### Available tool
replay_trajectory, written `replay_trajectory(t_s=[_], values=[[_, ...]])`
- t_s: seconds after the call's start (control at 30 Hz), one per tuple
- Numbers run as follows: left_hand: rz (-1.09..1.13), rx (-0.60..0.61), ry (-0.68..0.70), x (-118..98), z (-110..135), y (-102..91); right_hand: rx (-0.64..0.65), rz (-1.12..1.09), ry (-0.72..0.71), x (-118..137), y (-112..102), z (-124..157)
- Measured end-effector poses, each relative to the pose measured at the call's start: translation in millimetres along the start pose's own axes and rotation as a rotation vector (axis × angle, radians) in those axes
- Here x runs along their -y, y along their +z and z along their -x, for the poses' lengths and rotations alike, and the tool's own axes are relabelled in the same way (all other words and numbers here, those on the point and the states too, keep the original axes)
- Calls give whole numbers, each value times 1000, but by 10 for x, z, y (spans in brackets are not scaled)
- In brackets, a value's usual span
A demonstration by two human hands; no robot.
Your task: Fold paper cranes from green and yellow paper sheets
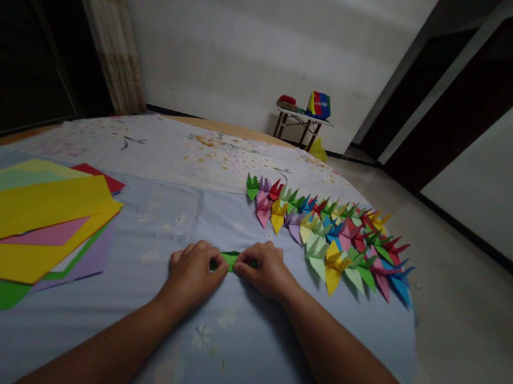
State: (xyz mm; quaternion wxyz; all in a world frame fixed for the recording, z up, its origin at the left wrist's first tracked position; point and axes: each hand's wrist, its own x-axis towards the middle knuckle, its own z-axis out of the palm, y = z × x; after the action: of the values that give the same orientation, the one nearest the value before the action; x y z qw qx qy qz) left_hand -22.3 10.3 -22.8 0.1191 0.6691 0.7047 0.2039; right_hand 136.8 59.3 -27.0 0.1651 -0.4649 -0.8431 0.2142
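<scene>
While coloured sheets [48,208] lie in a loose pile at the left of the frame, the left hand [192,273] pinches one end of a small green paper [230,259] near the centre. This paper looks very light, thin and easy to crease, so fingertips should take it gently by its edges. It lies between both hands, and the right hand [268,270] pinches its other end. Further right stand many paper cranes [351,235].

Left fingers [217,256]: bent, tips pinched together.
Right fingers [257,254]: likewise pinched, just beside the left ones.
Forearms [133,329]: bare, behind the fingers, angled inward toward them.
</scene>
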Motion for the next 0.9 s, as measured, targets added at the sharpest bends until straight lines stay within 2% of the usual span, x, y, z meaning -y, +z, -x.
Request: replay_trajectory(t_s=[0.2,0.47,0.67,0.9], values=[[-11,12,-15,0,8,14,-9,20,23,6,21,6],[-1,-8,-26,40,10,46,-105,24,26,-2,100,28],[11,30,-11,59,-3,17,-90,42,72,-1,79,34],[70,80,18,105,-28,-18,-36,71,127,-104,-43,86]])
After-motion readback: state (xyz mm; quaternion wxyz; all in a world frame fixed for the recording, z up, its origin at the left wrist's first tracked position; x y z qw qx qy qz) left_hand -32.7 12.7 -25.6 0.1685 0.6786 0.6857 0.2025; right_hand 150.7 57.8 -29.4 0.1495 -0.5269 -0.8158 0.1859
